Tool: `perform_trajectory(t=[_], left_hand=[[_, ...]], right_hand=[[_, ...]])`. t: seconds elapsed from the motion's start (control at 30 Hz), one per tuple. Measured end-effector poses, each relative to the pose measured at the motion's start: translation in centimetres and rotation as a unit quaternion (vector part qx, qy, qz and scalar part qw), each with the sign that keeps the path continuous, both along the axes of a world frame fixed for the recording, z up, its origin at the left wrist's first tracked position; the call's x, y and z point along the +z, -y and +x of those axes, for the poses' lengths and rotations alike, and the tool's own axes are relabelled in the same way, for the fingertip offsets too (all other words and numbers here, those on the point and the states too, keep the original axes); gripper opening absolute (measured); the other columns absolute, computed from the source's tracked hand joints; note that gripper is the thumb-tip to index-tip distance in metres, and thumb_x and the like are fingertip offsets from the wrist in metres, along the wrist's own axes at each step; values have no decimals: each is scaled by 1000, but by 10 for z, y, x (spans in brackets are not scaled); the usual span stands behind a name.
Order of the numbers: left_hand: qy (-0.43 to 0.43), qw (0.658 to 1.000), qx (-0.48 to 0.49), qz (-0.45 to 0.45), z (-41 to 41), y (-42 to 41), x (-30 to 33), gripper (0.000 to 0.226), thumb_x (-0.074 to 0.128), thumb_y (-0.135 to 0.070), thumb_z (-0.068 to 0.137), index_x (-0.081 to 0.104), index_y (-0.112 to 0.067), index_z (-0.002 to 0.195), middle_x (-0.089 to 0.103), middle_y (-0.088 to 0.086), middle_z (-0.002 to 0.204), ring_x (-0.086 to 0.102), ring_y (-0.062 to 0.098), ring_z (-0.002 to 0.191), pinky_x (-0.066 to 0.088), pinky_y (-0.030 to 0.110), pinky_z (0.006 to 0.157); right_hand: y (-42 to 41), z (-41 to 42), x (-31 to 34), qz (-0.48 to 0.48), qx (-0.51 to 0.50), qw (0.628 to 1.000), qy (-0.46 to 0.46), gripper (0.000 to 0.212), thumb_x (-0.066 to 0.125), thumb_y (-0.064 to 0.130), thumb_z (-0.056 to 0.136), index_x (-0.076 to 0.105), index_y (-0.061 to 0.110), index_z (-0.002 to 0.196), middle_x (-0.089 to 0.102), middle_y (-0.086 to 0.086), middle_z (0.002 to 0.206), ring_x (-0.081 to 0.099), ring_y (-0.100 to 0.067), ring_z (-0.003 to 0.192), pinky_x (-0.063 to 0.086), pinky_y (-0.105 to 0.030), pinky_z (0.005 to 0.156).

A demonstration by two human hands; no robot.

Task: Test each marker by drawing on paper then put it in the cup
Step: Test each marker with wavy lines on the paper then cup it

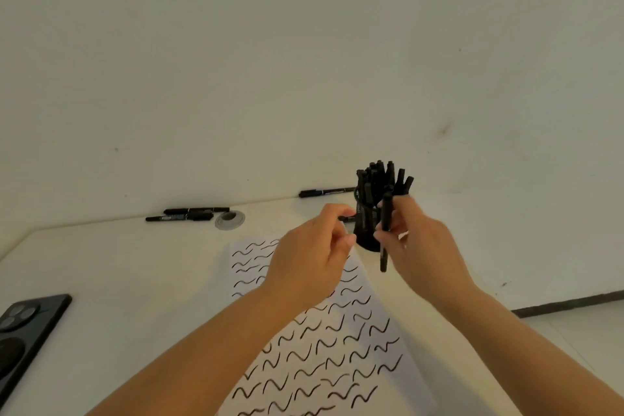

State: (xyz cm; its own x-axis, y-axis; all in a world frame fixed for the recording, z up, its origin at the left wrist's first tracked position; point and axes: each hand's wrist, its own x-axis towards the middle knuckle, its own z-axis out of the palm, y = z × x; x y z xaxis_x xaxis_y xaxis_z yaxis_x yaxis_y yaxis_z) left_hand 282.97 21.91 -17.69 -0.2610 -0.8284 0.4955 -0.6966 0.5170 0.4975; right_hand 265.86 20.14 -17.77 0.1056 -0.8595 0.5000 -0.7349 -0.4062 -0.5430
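My right hand point(418, 246) grips a black marker point(385, 236) upright, just in front of the black cup point(366, 233). Several black markers point(381, 179) stand packed in the cup. My left hand point(314, 253) is raised beside the cup and pinches a small black piece point(347, 218), probably a marker cap, between thumb and fingers. The white paper point(324, 348) lies under my forearms, covered with many black wavy strokes.
Two loose markers point(189, 214) lie at the table's far left edge, next to a grey round grommet point(229, 219). Another marker point(326, 192) lies along the back edge behind the cup. A dark phone point(27, 331) lies at the left. A white wall rises behind.
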Motion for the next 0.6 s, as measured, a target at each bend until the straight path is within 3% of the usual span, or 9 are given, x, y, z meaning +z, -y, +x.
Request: perform_trajectory(t=[0.07,0.23,0.4,0.6], left_hand=[[23,999,28,40,5,27,-8,27,45,-34,92,41,-32,118,52,-20,84,53,0,77,40,19,66],[88,980,113,139,27,87,-32,25,48,-32,91,48,-24,115,55,-8,104,54,9,88,43,26,75],[145,966,121,176,32,131,-49,27,46,-32,92,51,-21,116,53,-1,115,52,15,96,41,27,78],[185,958,119,185,26,158,-65,29,45,-31,93,52,-23,120,51,1,118,50,18,106,45,33,87]], right_hand=[[15,-13,9,4,-18,996,93,43,63,15,84,41,27,120,61,16,84,60,-1,72,41,-11,59],[39,-27,26,-33,-19,971,238,71,65,11,82,23,45,130,63,10,92,61,3,75,41,-2,60],[56,-29,25,-70,-28,961,267,71,63,10,83,24,49,128,62,11,94,63,1,75,43,-5,56],[65,-22,5,-45,-17,980,193,66,60,9,85,26,51,124,60,17,86,59,8,79,42,0,62]])
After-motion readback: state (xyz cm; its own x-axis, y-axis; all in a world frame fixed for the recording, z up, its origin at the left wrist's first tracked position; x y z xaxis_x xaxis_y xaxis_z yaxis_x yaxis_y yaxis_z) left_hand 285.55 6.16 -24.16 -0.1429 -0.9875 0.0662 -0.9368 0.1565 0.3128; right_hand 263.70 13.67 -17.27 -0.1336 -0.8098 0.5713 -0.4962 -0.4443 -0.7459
